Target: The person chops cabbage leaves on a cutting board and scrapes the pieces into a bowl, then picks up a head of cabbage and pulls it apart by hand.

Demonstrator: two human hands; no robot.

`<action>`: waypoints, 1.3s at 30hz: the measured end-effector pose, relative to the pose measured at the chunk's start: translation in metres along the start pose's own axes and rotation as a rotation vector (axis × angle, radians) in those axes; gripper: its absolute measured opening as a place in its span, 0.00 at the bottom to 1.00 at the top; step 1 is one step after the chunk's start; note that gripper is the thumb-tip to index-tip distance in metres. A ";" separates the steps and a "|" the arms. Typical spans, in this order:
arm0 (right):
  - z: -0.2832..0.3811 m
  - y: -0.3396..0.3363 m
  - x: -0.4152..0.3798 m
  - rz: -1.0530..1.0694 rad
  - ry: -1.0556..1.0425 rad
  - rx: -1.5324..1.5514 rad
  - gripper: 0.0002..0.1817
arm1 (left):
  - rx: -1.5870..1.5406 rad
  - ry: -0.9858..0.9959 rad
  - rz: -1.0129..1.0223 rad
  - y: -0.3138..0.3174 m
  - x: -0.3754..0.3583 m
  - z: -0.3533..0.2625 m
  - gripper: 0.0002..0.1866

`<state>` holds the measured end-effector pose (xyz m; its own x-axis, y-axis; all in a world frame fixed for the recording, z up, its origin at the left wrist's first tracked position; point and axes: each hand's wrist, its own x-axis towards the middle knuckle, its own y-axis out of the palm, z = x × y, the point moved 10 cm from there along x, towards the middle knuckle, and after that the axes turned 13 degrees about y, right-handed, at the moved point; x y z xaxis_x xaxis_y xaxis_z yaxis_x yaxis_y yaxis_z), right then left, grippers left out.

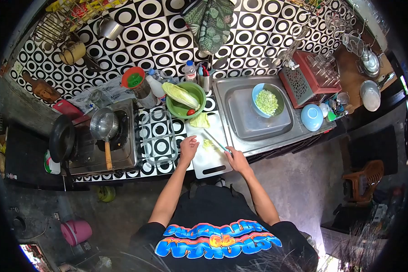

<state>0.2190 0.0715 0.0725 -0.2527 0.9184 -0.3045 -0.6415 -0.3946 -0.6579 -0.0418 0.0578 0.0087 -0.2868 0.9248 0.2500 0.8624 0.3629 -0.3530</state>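
Note:
My right hand (pixel 235 158) grips a knife (pixel 216 141) by its light-blue handle, the blade slanting up and left over the white cutting board (pixel 214 159). A small heap of chopped cabbage (pixel 207 144) lies on the board beside the blade. My left hand (pixel 189 147) is at the board's left edge, its fingers curled in with nothing visible in them. A cabbage leaf (pixel 200 120) rests at the far end of the board. Behind it, a green bowl (pixel 172 110) holds a napa cabbage (pixel 181 95) and a red tomato (pixel 191 112).
Right of the board is a steel sink (pixel 221 97) with a blue bowl (pixel 255 100) of chopped cabbage (pixel 266 101). A glass dish (pixel 160 159) sits to the left, near a stove (pixel 128 149) with a saucepan (pixel 103 123). Bottles (pixel 190 71) and a utensil holder (pixel 205 83) line the wall.

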 end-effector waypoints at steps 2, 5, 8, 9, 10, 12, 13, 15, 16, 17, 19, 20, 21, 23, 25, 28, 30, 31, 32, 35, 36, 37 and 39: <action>0.007 -0.008 0.001 0.013 0.008 -0.053 0.18 | 0.002 0.022 -0.031 -0.003 0.001 -0.007 0.19; 0.013 -0.014 0.003 0.066 -0.011 -0.090 0.17 | 0.058 0.134 -0.091 -0.013 0.002 -0.033 0.20; 0.018 -0.015 0.003 0.124 -0.074 -0.073 0.16 | 0.177 0.330 -0.105 -0.022 0.004 -0.072 0.18; 0.018 -0.014 0.003 0.156 -0.085 -0.072 0.16 | 0.223 0.405 -0.100 -0.022 0.003 -0.079 0.16; 0.017 -0.013 0.003 0.186 -0.094 -0.072 0.16 | 0.195 0.366 -0.031 -0.017 0.004 -0.073 0.15; 0.021 -0.016 0.001 0.185 -0.187 -0.079 0.16 | 0.135 0.286 0.108 -0.010 0.002 -0.059 0.12; 0.022 -0.017 0.000 0.183 -0.233 -0.081 0.16 | 0.098 0.248 0.114 -0.010 0.000 -0.052 0.09; 0.021 -0.018 -0.003 0.191 -0.268 -0.064 0.17 | 0.073 0.212 0.127 -0.010 -0.007 -0.046 0.09; 0.023 -0.018 -0.005 0.196 -0.287 -0.054 0.17 | 0.062 0.195 0.133 -0.011 -0.011 -0.044 0.10; 0.018 -0.014 -0.006 0.228 -0.248 -0.059 0.17 | 0.072 0.206 0.138 -0.012 -0.015 -0.045 0.10; 0.016 -0.011 -0.012 0.294 -0.169 -0.069 0.17 | 0.091 0.228 0.147 -0.013 -0.021 -0.047 0.09; 0.015 -0.008 -0.015 0.270 -0.204 -0.059 0.17 | 0.102 0.200 0.165 -0.012 -0.024 -0.043 0.09; 0.016 -0.006 -0.019 0.246 -0.240 -0.048 0.18 | 0.113 0.173 0.184 -0.011 -0.026 -0.042 0.09; 0.006 0.003 -0.023 0.272 -0.198 -0.042 0.18 | 0.121 0.128 0.196 -0.011 -0.030 -0.040 0.09; 0.007 0.003 -0.026 0.224 -0.202 -0.081 0.18 | 0.116 0.101 0.181 -0.012 -0.031 -0.040 0.09; 0.010 -0.005 -0.023 0.165 -0.240 -0.200 0.16 | 0.157 0.265 0.178 -0.011 -0.031 -0.056 0.08; 0.014 -0.009 -0.017 0.149 -0.263 -0.263 0.15 | 0.139 0.320 0.209 -0.008 -0.031 -0.060 0.07; 0.017 -0.010 -0.013 0.150 -0.270 -0.278 0.15 | 0.128 0.349 0.226 -0.006 -0.030 -0.063 0.07; 0.020 -0.011 -0.010 0.151 -0.278 -0.294 0.15 | 0.138 0.370 0.225 -0.005 -0.029 -0.065 0.07; 0.029 -0.019 0.000 0.092 -0.324 -0.341 0.13 | 0.161 0.403 0.229 -0.005 -0.027 -0.068 0.06; 0.029 -0.020 0.003 0.082 -0.340 -0.361 0.13 | 0.160 0.397 0.243 -0.003 -0.027 -0.068 0.06; 0.029 -0.023 0.006 0.046 -0.367 -0.346 0.12 | 0.159 0.391 0.256 -0.001 -0.027 -0.069 0.06; 0.033 -0.027 0.012 0.023 -0.421 -0.356 0.11 | 0.186 0.374 0.264 0.002 -0.028 -0.068 0.06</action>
<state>0.2090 0.0937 0.1093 -0.5783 0.8130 -0.0681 -0.3663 -0.3334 -0.8687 -0.0036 0.0245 0.0622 0.1305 0.8958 0.4249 0.7864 0.1675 -0.5946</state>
